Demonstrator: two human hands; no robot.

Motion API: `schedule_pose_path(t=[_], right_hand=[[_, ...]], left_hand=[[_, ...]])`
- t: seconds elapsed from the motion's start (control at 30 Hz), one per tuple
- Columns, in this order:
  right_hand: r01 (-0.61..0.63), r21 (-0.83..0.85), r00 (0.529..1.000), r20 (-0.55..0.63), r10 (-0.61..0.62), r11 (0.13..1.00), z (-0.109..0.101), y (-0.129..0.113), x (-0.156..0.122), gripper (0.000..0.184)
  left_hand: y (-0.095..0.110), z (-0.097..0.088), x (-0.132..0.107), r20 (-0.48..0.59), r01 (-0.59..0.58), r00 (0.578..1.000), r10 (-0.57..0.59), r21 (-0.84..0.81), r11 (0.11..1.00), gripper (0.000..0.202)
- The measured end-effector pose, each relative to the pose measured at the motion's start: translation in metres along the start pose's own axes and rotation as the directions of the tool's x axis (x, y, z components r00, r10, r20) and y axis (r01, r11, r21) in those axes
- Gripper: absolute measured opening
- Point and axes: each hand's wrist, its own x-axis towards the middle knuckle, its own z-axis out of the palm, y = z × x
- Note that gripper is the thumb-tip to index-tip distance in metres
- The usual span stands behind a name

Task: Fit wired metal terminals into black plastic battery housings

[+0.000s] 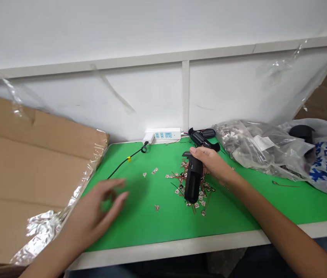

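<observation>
My right hand [210, 160] is closed around the top end of a black handle-shaped device [193, 181], held tilted above the green mat. A small slot shows on the device's upper part. Beneath it lies a scattered heap of small metal discs [202, 202], some with thin red or dark wires. To the left, my left hand [99, 208] hovers over the mat, slightly blurred, thumb and fingers apart with nothing between them. A black cable [121, 164] with a yellow tag runs down behind that hand; its lower end is hidden.
A white power strip [166, 134] with a plugged-in adapter sits against the wall. More black devices [204, 137] lie beside it. Clear plastic bags [247, 143] of parts fill the right side. A cardboard box [36, 162] stands left of the green mat [140, 231].
</observation>
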Motion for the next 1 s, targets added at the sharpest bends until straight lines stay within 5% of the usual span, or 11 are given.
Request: schedule_pose_path(t=[0.07, 0.17, 0.27, 0.37, 0.43, 0.5, 0.57, 0.7, 0.77, 0.83, 1.0], right_hand=[[-0.016, -0.053, 1.000, 0.019, 0.017, 0.998, 0.001, 0.004, 0.001, 0.051], [0.016, -0.164, 1.000, 0.003, -0.015, 0.986, 0.000, 0.010, 0.002, 0.051], [0.034, -0.160, 0.999, -0.008, -0.036, 0.987, -0.005, 0.012, 0.004, 0.051], [-0.042, -0.038, 0.998, -0.037, 0.041, 0.998, -0.009, 0.012, 0.006, 0.055], [-0.081, 0.004, 0.996, -0.049, 0.081, 0.997, -0.009, 0.012, 0.007, 0.058], [-0.054, -0.055, 0.997, -0.059, 0.051, 0.997, -0.006, 0.012, 0.006, 0.056], [0.046, -0.230, 0.996, -0.067, -0.063, 0.972, 0.000, 0.013, 0.004, 0.048], [0.323, -0.644, 0.939, 0.125, -0.321, 0.694, 0.021, 0.016, 0.003, 0.026], [0.431, -0.720, 0.897, 0.278, -0.344, 0.543, 0.032, 0.020, 0.004, 0.022], [0.495, -0.744, 0.866, 0.378, -0.327, 0.449, 0.041, 0.025, 0.007, 0.024], [0.561, -0.727, 0.826, 0.457, -0.331, 0.397, 0.041, 0.036, 0.012, 0.023]], left_hand=[[0.016, 0.038, 0.032, 0.064, -0.282, 0.958, 0.281, -0.003, 0.960, 0.048], [0.044, 0.084, 0.085, 0.082, -0.638, 0.767, 0.636, -0.004, 0.770, 0.053], [0.053, 0.106, 0.116, 0.049, -0.716, 0.688, 0.724, -0.118, 0.688, 0.063], [0.035, 0.114, 0.118, -0.006, -0.673, 0.715, 0.699, -0.278, 0.686, 0.061], [0.015, 0.120, 0.109, -0.062, -0.578, 0.798, 0.599, -0.359, 0.733, 0.061], [-0.002, 0.129, 0.100, -0.151, -0.408, 0.911, 0.383, -0.456, 0.791, 0.056], [-0.012, 0.139, 0.095, -0.182, -0.177, 0.979, 0.088, -0.562, 0.808, 0.046], [-0.016, 0.154, 0.100, -0.075, 0.142, 0.950, -0.303, -0.760, 0.634, 0.038], [-0.016, 0.155, 0.104, -0.039, 0.175, 0.946, -0.321, -0.775, 0.607, 0.038], [-0.015, 0.153, 0.106, -0.038, 0.122, 0.975, -0.221, -0.736, 0.665, 0.035], [-0.015, 0.147, 0.100, -0.075, -0.123, 0.992, 0.097, -0.566, 0.815, 0.030]])
